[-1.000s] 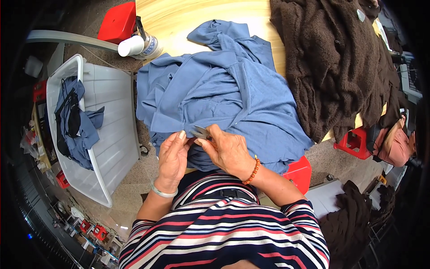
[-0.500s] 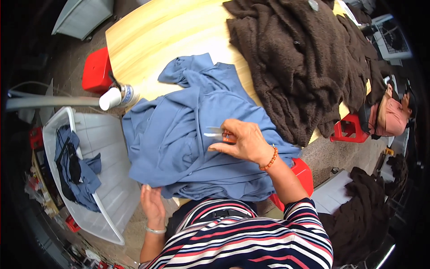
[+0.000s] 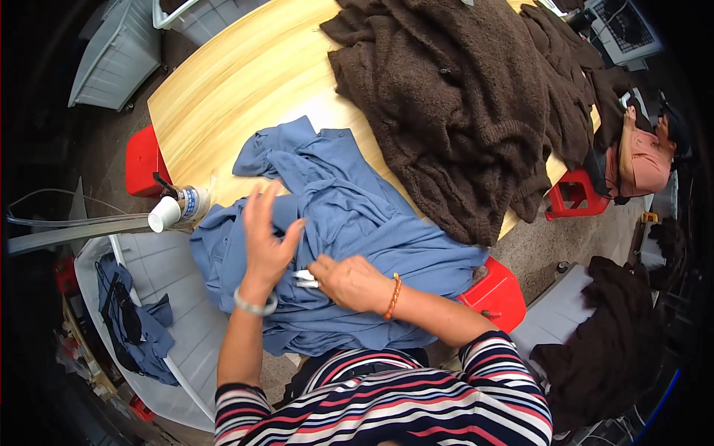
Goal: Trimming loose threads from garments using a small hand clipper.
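Blue garment [image 3: 349, 245] is lying bunched at frame centre on the counter [image 3: 223, 97]. Right hand [image 3: 349, 282] is gripping a small whitish tool [image 3: 305, 279]; left hand [image 3: 264, 238] is lifting, fingers spread, empty. Better: flatten fabric taut first.

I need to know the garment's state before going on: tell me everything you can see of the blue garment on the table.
The blue garment looks like thin woven cloth, rumpled and spread loosely, not folded. It lies on the near part of the wooden table, its lower edge hanging over the near edge. One sleeve-like part reaches up and left. The right hand rests on it, holding a small pale object; the left hand is raised above it, fingers spread. The brown knitted pile borders it on the right.
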The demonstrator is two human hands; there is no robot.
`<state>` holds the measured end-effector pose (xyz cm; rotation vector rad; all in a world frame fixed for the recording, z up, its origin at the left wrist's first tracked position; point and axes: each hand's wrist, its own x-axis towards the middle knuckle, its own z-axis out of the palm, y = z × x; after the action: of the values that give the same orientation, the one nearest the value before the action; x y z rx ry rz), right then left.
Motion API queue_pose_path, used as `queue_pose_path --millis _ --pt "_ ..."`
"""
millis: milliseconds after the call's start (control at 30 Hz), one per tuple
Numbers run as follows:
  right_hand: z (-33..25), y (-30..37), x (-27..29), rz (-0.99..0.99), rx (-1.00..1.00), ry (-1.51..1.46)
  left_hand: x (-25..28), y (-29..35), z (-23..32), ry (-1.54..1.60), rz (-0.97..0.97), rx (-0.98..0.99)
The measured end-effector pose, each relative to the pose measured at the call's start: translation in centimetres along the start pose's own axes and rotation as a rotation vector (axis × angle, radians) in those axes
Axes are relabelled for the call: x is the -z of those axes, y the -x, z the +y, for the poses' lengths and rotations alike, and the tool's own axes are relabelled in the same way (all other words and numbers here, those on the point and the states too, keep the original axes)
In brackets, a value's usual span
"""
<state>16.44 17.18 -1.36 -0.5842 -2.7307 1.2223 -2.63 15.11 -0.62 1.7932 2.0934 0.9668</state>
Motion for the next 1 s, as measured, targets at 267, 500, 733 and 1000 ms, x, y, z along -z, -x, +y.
queue_pose_path --millis 267,500,733,1000 --pt "3.2 2.6 2.2 0.143 -0.071 -0.160 -5.2 -0.2 -3.9 -0.451 -0.530 0.056" --pt "14.5 -0.8 3.9 0.508 -0.778 0.047 -6.8 -3.9 -5.1 -0.306 -0.149 0.083" --pt "13.7 -0.3 2.9 0.335 -0.766 -0.211 -10.1 -11.0 -7.4 -0.360 -0.275 0.048" --pt "8.4 3.9 6.1 0.506 -0.412 -0.137 2.1 -4.4 -4.9 -0.147 -0.131 0.002"
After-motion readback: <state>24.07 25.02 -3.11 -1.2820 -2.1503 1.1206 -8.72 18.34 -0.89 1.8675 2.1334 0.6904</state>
